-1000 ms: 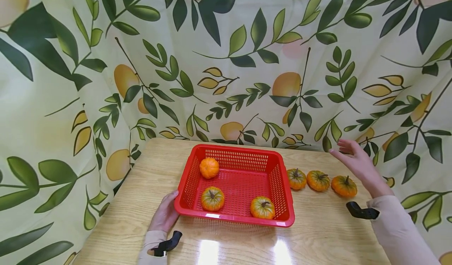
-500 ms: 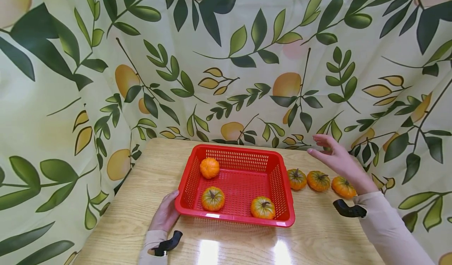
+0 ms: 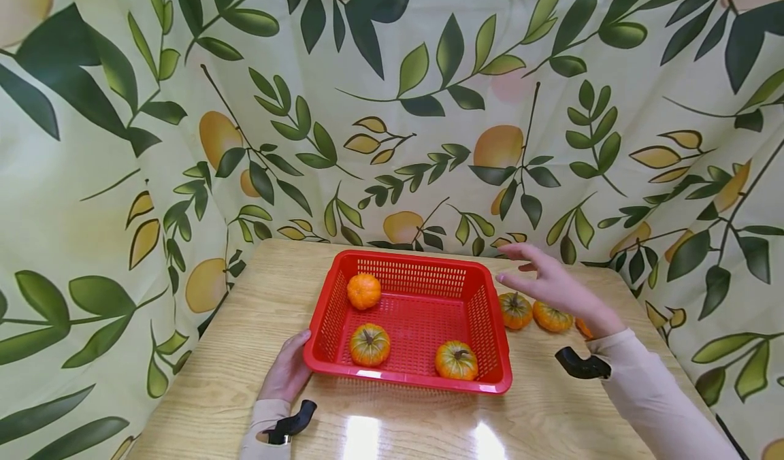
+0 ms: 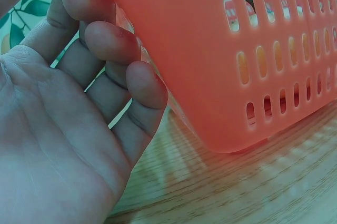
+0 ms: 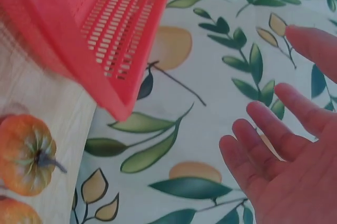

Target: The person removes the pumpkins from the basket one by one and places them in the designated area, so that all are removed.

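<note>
A red plastic basket [image 3: 407,380] with slotted walls sits on the table, holding an orange pumpkin [image 3: 364,291] at the back left, a striped green-orange pumpkin [image 3: 370,345] at the front left and another striped pumpkin [image 3: 456,360] at the front right. My left hand [image 3: 286,368] grips the basket's left side, thumb at the rim; in the left wrist view its bent fingers [image 4: 147,84] rest against the outer wall. Above the table, my right hand [image 3: 554,285] hovers with nothing in it, fingers spread, by the basket's back right corner.
Right of the basket stand a pumpkin [image 3: 515,311], a second pumpkin [image 3: 552,317] and a third pumpkin [image 3: 582,328] mostly hidden by the right wrist. A leaf-and-fruit patterned cloth [image 3: 429,140] hangs behind and beside the wooden table [image 3: 202,378].
My right hand has moved left, from above the far right pumpkin to near the basket's right rim. The left hand, basket and pumpkins stay put.
</note>
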